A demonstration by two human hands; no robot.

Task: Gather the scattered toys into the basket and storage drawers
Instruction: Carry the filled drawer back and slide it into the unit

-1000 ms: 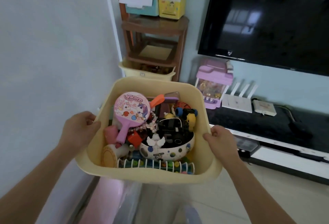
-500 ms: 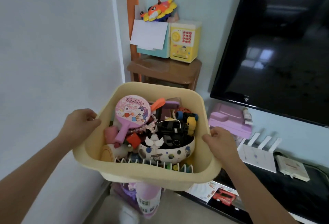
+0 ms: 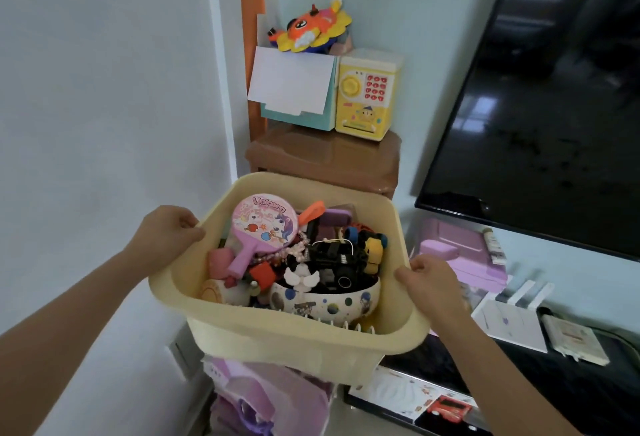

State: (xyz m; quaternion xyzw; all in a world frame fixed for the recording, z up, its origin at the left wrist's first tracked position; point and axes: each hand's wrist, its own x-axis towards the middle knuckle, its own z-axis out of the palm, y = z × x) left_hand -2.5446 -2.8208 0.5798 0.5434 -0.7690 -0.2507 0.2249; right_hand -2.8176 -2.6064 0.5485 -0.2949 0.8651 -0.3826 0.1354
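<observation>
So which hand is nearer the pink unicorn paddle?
Left. The left hand grips the basket rim beside the paddle; the right hand grips the opposite rim.

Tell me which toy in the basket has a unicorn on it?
The round pink paddle at the back left of the yellow basket. It reads "Unicorn" and shows a cartoon unicorn; the spotted white bowl beside it does not.
</observation>
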